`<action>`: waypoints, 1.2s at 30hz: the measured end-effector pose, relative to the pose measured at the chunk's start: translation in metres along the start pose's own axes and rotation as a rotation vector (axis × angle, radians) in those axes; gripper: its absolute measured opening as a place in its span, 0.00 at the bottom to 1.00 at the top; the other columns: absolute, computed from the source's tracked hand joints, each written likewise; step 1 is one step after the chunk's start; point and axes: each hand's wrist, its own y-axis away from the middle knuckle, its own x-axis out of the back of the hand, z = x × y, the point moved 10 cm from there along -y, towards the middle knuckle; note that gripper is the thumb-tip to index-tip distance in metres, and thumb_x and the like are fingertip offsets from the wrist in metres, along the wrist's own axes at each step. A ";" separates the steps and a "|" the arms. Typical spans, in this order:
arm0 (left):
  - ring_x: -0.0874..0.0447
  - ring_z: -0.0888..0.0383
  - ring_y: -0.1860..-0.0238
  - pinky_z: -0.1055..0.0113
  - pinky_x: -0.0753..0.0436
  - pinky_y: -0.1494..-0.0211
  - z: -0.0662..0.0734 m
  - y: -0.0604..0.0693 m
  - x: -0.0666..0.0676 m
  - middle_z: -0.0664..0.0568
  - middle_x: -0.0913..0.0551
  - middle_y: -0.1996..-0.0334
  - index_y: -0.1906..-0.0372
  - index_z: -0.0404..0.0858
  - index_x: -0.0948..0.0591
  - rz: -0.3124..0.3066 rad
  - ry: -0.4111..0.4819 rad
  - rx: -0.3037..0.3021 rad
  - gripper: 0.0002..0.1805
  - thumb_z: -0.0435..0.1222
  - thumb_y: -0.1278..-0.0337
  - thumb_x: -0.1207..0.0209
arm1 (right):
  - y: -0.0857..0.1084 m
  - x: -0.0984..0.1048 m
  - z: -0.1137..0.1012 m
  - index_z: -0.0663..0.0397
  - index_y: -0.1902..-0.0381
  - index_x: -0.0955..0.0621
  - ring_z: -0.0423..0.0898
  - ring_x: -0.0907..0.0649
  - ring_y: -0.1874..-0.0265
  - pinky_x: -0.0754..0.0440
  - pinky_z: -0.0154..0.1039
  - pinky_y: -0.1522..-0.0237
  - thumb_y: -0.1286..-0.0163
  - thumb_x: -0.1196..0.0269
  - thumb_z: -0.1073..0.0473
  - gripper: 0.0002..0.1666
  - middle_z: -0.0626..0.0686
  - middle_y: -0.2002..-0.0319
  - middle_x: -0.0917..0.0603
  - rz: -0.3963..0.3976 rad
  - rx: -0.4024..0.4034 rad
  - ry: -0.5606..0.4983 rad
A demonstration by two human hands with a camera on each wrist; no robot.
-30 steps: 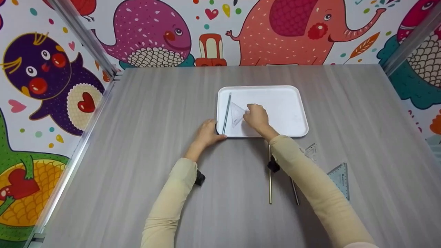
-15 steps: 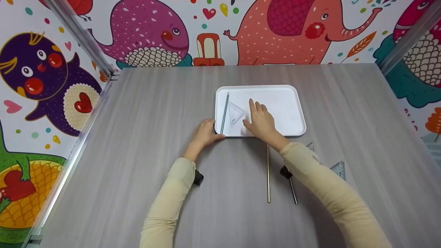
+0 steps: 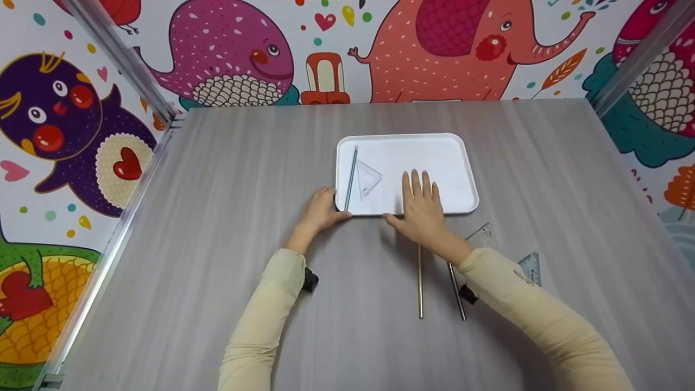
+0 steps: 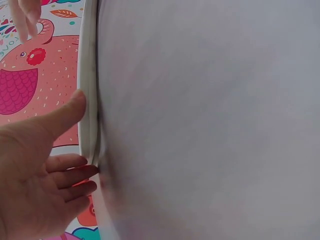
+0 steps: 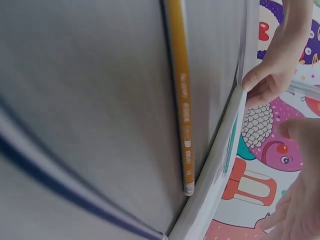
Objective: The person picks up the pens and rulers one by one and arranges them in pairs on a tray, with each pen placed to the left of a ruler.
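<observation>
A white tray [image 3: 450, 195] lies on the table, with a green pencil [image 3: 351, 179] and a clear set square [image 3: 369, 180] on its left side. My left hand [image 3: 320, 210] holds the tray's near left corner, thumb along the front rim and fingers at the side. My right hand [image 3: 422, 214], fingers straight and holding nothing, is over the tray's front rim; contact cannot be told. In the right wrist view, a yellow pencil [image 5: 182, 115] points its eraser end at the tray.
In front of the tray, a dark pencil [image 3: 457, 293] lies right of the yellow one. Two more clear set squares [image 3: 482, 234] lie further right, partly hidden by my right sleeve [image 3: 543, 304]. A patterned wall [image 3: 228, 49] stands behind the table.
My right hand has uncurled its fingers beside the clear set square and drawn back rightward and toward me. The set square stays in the tray; my left hand remains at the corner.
</observation>
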 end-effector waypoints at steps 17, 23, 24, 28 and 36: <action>0.29 0.47 0.48 0.58 0.32 0.43 -0.003 0.002 -0.003 0.40 0.24 0.53 0.51 0.28 0.26 -0.050 -0.010 0.059 0.30 0.43 0.57 0.33 | 0.057 0.002 0.000 0.73 0.34 0.47 0.65 0.46 0.35 0.50 0.59 0.37 0.49 0.42 0.30 0.61 0.72 0.36 0.45 -0.005 0.054 0.001; 0.28 0.47 0.49 0.57 0.31 0.44 -0.002 0.001 -0.002 0.39 0.23 0.54 0.51 0.28 0.26 -0.046 -0.018 0.051 0.29 0.42 0.57 0.32 | 0.071 0.001 -0.004 0.75 0.35 0.47 0.66 0.46 0.35 0.49 0.56 0.36 0.50 0.40 0.31 0.62 0.73 0.36 0.44 -0.034 0.050 -0.040; 0.28 0.47 0.50 0.57 0.31 0.45 -0.003 0.001 -0.001 0.39 0.23 0.54 0.51 0.28 0.26 -0.045 -0.018 0.052 0.29 0.42 0.57 0.32 | 0.074 0.000 -0.005 0.76 0.36 0.47 0.66 0.47 0.35 0.50 0.56 0.36 0.50 0.40 0.31 0.63 0.74 0.36 0.45 -0.047 0.047 -0.045; 0.28 0.47 0.50 0.57 0.31 0.45 -0.002 0.001 -0.001 0.39 0.23 0.54 0.52 0.28 0.26 -0.039 -0.009 0.048 0.29 0.42 0.57 0.32 | 0.083 -0.001 -0.005 0.77 0.36 0.47 0.66 0.48 0.35 0.50 0.57 0.36 0.51 0.40 0.30 0.64 0.74 0.36 0.46 -0.083 0.034 -0.040; 0.27 0.47 0.52 0.57 0.29 0.47 -0.002 0.000 -0.001 0.40 0.23 0.56 0.54 0.28 0.25 -0.041 -0.025 0.039 0.28 0.43 0.58 0.32 | 0.098 -0.004 -0.002 0.77 0.37 0.45 0.67 0.48 0.35 0.50 0.59 0.37 0.54 0.39 0.28 0.66 0.74 0.36 0.45 -0.151 0.007 -0.048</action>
